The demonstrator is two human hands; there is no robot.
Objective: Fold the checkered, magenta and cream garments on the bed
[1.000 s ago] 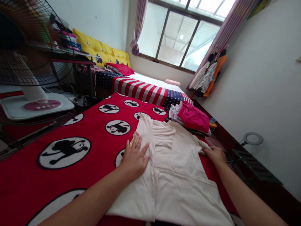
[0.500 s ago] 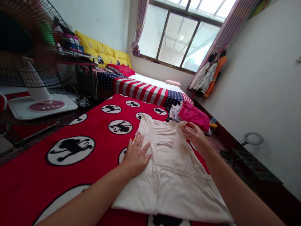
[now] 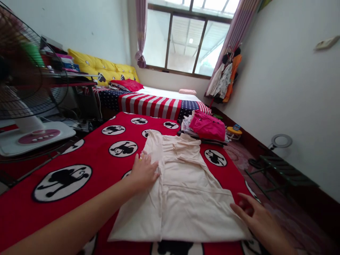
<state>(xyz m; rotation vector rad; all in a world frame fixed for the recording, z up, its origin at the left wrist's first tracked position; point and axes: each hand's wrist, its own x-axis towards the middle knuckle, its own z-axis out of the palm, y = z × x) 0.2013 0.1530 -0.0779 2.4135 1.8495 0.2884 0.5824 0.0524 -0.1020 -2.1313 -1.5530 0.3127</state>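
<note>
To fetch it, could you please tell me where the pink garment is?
In the head view, the pink garment tops a clothes pile at the far edge of the red blanket, beyond the cream shirt.

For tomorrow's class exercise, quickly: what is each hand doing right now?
Left hand: open, resting flat on the cream top, not gripping it.
Right hand: open, fingers slightly curled, holding nothing, off the top's lower corner.

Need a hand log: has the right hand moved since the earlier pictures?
Yes, the right hand moved away from the pink garment, toward the lower edge of the cream shirt.
</note>
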